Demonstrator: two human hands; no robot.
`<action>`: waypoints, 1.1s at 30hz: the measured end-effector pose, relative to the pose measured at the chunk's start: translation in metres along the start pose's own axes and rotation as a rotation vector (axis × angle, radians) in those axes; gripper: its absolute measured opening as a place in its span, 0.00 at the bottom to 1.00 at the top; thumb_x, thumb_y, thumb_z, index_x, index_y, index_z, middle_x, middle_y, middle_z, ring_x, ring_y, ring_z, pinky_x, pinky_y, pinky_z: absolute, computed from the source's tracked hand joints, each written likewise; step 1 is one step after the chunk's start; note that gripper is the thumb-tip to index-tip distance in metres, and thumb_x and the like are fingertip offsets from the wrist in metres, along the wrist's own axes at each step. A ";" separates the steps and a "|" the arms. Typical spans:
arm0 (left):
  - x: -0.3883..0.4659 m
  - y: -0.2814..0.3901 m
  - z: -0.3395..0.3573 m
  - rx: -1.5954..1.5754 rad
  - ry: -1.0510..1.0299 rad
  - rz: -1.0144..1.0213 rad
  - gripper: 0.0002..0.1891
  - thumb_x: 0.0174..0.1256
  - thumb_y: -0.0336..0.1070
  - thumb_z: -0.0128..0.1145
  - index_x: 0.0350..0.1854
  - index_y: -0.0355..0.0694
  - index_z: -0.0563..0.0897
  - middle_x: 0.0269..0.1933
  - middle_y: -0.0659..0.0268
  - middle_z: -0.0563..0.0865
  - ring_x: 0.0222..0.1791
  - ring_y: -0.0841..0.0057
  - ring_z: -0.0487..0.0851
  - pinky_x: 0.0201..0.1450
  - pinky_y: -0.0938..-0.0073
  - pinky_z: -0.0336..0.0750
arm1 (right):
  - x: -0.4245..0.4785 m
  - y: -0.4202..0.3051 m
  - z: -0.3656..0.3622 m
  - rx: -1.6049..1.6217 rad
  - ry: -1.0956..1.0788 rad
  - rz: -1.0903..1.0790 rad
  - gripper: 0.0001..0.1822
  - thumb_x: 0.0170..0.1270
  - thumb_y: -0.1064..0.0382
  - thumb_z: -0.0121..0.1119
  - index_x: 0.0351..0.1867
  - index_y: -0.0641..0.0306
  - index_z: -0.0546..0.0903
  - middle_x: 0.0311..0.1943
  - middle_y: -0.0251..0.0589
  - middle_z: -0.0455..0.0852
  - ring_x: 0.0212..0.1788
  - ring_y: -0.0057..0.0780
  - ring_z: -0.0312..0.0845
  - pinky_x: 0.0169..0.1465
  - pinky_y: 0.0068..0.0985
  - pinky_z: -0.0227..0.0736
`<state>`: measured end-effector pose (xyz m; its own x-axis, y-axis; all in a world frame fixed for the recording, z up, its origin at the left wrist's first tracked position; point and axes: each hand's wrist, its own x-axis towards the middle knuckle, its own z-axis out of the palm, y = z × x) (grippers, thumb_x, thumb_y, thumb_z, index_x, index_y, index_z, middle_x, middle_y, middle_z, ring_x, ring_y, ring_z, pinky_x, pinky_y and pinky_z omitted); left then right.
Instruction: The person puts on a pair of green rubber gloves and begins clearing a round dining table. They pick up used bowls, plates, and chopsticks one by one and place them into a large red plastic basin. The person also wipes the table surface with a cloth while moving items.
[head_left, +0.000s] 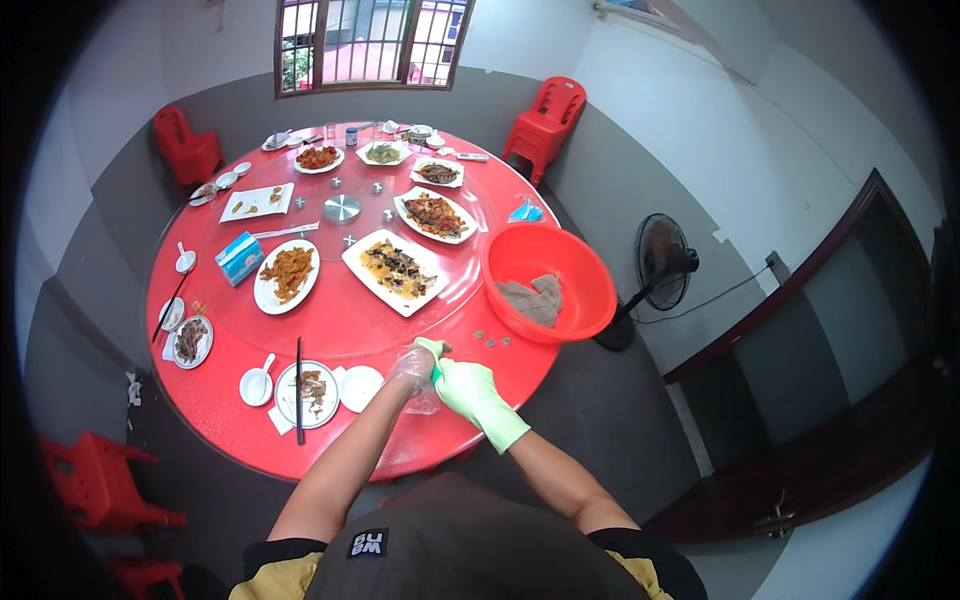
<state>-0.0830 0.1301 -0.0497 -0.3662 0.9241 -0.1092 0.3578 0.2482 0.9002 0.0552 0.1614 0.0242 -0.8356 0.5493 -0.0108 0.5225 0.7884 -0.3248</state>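
My two hands meet above the near edge of the round red table (247, 442). A clear plastic disposable glove (421, 403) hangs loosely around my left hand (412, 366). On my right hand (466, 386) is a light-green rubber glove that reaches past the wrist. More light-green glove material (431, 346) bunches at my left fingertips, and my right fingers pinch it. My left fingers are largely hidden there. A red plastic basin (585, 262) with grey-brown cloths (531, 301) inside stands just right of my hands, beside several bottle caps (491, 342).
Plates of leftover food (394, 271), bowls and black chopsticks (299, 394) cover much of the table and its glass turntable (341, 315). A blue tissue pack (240, 259) lies left. A floor fan (664, 262) stands right, near a dark door (787, 382). Red plastic chairs (544, 124) line the walls.
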 end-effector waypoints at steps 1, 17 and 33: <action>0.002 -0.007 0.004 0.124 0.050 0.050 0.19 0.64 0.30 0.52 0.57 0.36 0.80 0.50 0.49 0.85 0.43 0.67 0.85 0.46 0.65 0.79 | -0.003 -0.002 0.001 -0.019 -0.032 -0.006 0.13 0.70 0.58 0.45 0.41 0.60 0.79 0.29 0.52 0.87 0.33 0.53 0.85 0.40 0.50 0.76; 0.073 0.038 -0.019 -1.168 0.024 0.078 0.20 0.77 0.55 0.52 0.54 0.43 0.72 0.64 0.66 0.76 0.49 0.78 0.75 0.53 0.72 0.73 | -0.009 -0.041 -0.016 -0.036 0.139 -0.121 0.12 0.70 0.55 0.51 0.34 0.59 0.78 0.25 0.50 0.85 0.28 0.53 0.83 0.35 0.51 0.76; 0.005 0.167 -0.085 -1.899 0.063 0.389 0.37 0.71 0.72 0.43 0.72 0.50 0.66 0.73 0.57 0.68 0.74 0.55 0.65 0.76 0.38 0.54 | 0.028 -0.042 -0.037 0.168 0.607 -0.205 0.10 0.58 0.59 0.64 0.32 0.60 0.78 0.23 0.47 0.83 0.27 0.49 0.83 0.32 0.45 0.76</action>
<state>-0.0985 0.1517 0.1355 -0.5500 0.8212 0.1517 -0.8208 -0.5651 0.0830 0.0163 0.1541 0.0726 -0.6453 0.4902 0.5859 0.2885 0.8666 -0.4072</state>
